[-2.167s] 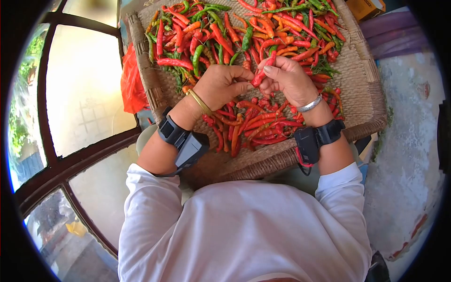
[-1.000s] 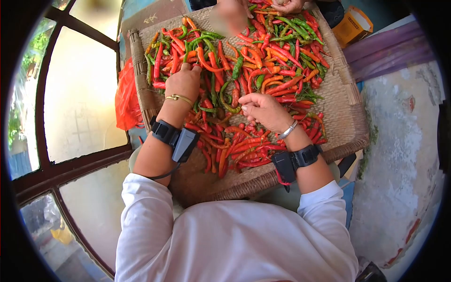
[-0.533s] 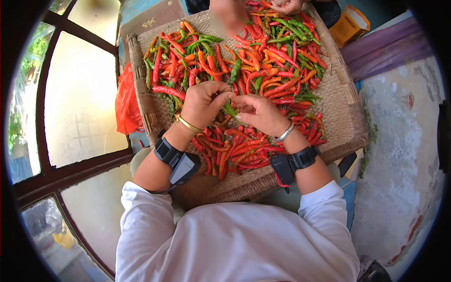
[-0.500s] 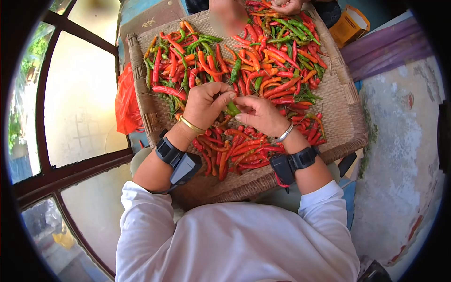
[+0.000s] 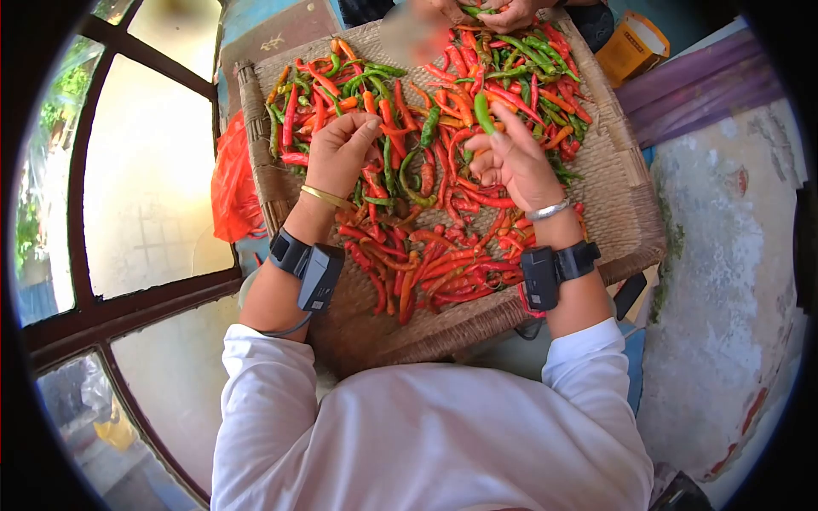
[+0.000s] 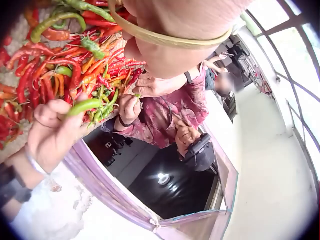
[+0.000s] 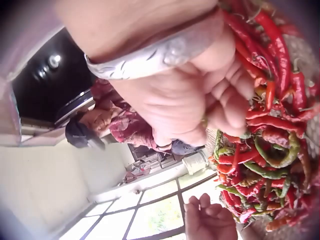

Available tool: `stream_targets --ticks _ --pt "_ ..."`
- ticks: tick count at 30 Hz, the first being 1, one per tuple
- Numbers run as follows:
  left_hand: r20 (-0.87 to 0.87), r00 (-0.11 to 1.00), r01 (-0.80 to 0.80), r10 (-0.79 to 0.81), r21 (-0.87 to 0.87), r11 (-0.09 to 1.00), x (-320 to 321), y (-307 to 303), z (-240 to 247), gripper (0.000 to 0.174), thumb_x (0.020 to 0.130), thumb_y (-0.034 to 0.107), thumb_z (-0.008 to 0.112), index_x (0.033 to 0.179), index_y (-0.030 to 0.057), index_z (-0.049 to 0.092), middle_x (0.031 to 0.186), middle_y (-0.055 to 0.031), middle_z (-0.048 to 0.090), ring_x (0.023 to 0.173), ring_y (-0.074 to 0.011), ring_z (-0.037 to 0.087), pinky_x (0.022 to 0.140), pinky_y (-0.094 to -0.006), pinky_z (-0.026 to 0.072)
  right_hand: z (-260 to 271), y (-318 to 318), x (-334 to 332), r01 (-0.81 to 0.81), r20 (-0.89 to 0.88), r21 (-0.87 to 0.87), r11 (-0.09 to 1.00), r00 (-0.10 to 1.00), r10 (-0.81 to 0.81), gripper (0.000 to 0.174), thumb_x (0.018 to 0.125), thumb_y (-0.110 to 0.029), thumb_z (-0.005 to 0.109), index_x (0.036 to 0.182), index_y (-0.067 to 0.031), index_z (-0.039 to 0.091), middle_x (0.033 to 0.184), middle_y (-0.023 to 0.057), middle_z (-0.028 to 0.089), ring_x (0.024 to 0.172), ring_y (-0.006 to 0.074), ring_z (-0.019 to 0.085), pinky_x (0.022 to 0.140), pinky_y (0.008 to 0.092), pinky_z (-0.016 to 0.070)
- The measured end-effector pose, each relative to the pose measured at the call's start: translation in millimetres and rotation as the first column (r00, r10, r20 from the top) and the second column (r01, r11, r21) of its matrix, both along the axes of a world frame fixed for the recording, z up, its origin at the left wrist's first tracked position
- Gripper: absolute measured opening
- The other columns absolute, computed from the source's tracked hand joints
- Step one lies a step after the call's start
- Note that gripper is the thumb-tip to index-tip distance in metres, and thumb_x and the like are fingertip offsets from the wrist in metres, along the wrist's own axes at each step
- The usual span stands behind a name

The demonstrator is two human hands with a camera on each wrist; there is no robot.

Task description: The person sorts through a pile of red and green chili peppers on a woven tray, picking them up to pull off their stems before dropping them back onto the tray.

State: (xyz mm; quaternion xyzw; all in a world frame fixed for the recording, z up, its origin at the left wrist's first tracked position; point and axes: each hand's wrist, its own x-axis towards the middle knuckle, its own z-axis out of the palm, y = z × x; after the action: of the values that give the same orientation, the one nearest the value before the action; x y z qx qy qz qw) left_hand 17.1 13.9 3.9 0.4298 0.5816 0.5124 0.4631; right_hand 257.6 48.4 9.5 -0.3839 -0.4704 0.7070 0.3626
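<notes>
A green chili pepper (image 5: pixel 484 112) is pinched between the thumb and forefinger of my right hand (image 5: pixel 521 166), pointing away from me above the chili heap. The left wrist view shows the same green chili (image 6: pixel 85 106) from the side. My left hand (image 5: pixel 341 156) hovers over the left part of the heap, its fingers curled and the thumb close to the forefinger, with nothing visible held. Red, orange and green chilies (image 5: pixel 460 98) cover the far part of a woven tray (image 5: pixel 635 204). Nearer to me lies a pile of mostly red chilies (image 5: pixel 460 264).
Across the tray, another person's hands (image 5: pixel 490 13) handle green chilies. A red plastic bag (image 5: pixel 234 183) hangs at the tray's left. To the left are window panes (image 5: pixel 158 170); at the far right stand an orange box (image 5: pixel 632 49) and purple cloth (image 5: pixel 707 77).
My hands were together at the green chili half a second ago. They have parted, the right carrying the chili right and away from me, the left moving left. Earlier they held a red chili.
</notes>
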Motion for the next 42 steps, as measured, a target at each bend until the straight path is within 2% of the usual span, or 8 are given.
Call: stream_targets --ticks 2,3,5,9,22,31,35,42 --pt "-0.426 0.902 0.104 -0.067 0.064 0.993 -8 2 -17 0.017 0.081 0.015 0.056 0.095 0.0042 0.059 0.082 -0.0030 0.060 0.061 -0.0109 0.058 0.053 -0.0245 0.0472 -3 7 6 0.172 -0.183 -0.026 0.985 0.967 -0.174 0.074 0.086 -0.025 0.051 0.136 -0.0051 0.000 0.097 0.0172 0.055 0.075 0.0167 0.059 0.053 0.0227 0.0476" --pt "-0.429 0.901 0.102 -0.066 0.061 0.993 -7 2 -16 0.017 0.081 0.015 0.056 0.095 0.0042 0.059 0.082 -0.0030 0.060 0.061 -0.0109 0.058 0.053 -0.0245 0.0472 -5 6 6 0.252 -0.143 -0.041 0.967 0.956 -0.255 0.068 0.086 -0.024 0.051 0.135 -0.0034 0.009 0.092 0.0149 0.058 0.072 0.0151 0.059 0.053 0.0222 0.0470" --pt "-0.950 0.287 0.307 0.118 0.208 0.929 2 4 -15 0.024 0.077 0.008 0.054 0.101 0.0074 0.056 0.100 -0.0032 0.058 0.068 -0.0194 0.061 0.057 -0.0296 0.0492 -18 4 7 0.273 -0.013 -0.078 0.959 0.962 -0.274 0.055 0.085 -0.022 0.051 0.130 -0.0001 0.026 0.085 0.0115 0.059 0.069 0.0129 0.059 0.053 0.0214 0.0468" --pt "-0.996 0.007 0.318 -0.086 -0.080 0.945 9 9 -22 0.039 0.072 0.005 0.053 0.110 0.0118 0.051 0.114 -0.0053 0.050 0.075 -0.0241 0.061 0.056 -0.0340 0.0499 -14 -6 -2 0.071 0.052 -0.088 0.994 0.996 -0.066 0.040 0.085 -0.019 0.051 0.118 0.0027 0.043 0.079 0.0078 0.059 0.065 0.0103 0.057 0.054 0.0206 0.0462" --pt "-0.988 -0.133 0.472 -0.071 -0.127 0.872 3 5 -15 0.012 0.074 0.012 0.052 0.085 0.0115 0.055 0.085 -0.0035 0.056 0.062 -0.0227 0.060 0.048 -0.0344 0.0472 0 -30 -12 -0.057 0.260 0.060 0.997 0.965 0.039 0.029 0.082 -0.013 0.053 0.106 0.0034 0.053 0.078 0.0055 0.059 0.062 0.0080 0.054 0.056 0.0202 0.0449" --pt "-0.882 0.461 0.583 -0.096 0.220 0.782 34 -31 8 0.023 0.075 0.013 0.060 0.097 0.0062 0.056 0.085 -0.0086 0.060 0.069 -0.0262 0.060 0.057 -0.0322 0.0481 -8 -47 -26 -0.176 0.407 0.420 0.890 0.913 -0.012 0.038 0.076 -0.013 0.062 0.109 0.0009 0.051 0.082 0.0069 0.057 0.066 0.0107 0.055 0.058 0.0245 0.0455" --pt "-0.326 0.848 0.467 -0.417 0.090 0.879 35 -35 10 0.023 0.079 0.003 0.059 0.101 0.0020 0.054 0.080 -0.0008 0.059 0.071 -0.0045 0.055 0.061 -0.0197 0.0459 -2 -48 -23 -0.273 0.363 0.315 0.909 0.920 0.150 0.025 0.081 -0.015 0.057 0.101 0.0004 0.053 0.070 0.0041 0.056 0.057 0.0091 0.053 0.052 0.0232 0.0443" --pt "-0.261 0.780 0.587 -0.569 -0.012 0.809 26 -32 1 0.024 0.076 0.009 0.064 0.096 0.0001 0.055 0.074 -0.0025 0.058 0.068 -0.0065 0.053 0.061 -0.0215 0.0450 7 -45 -21 -0.203 0.179 0.038 0.978 0.965 0.193 0.023 0.088 -0.024 0.047 0.085 -0.0022 0.054 0.060 0.0002 0.053 0.046 0.0055 0.047 0.042 0.0194 0.0393"
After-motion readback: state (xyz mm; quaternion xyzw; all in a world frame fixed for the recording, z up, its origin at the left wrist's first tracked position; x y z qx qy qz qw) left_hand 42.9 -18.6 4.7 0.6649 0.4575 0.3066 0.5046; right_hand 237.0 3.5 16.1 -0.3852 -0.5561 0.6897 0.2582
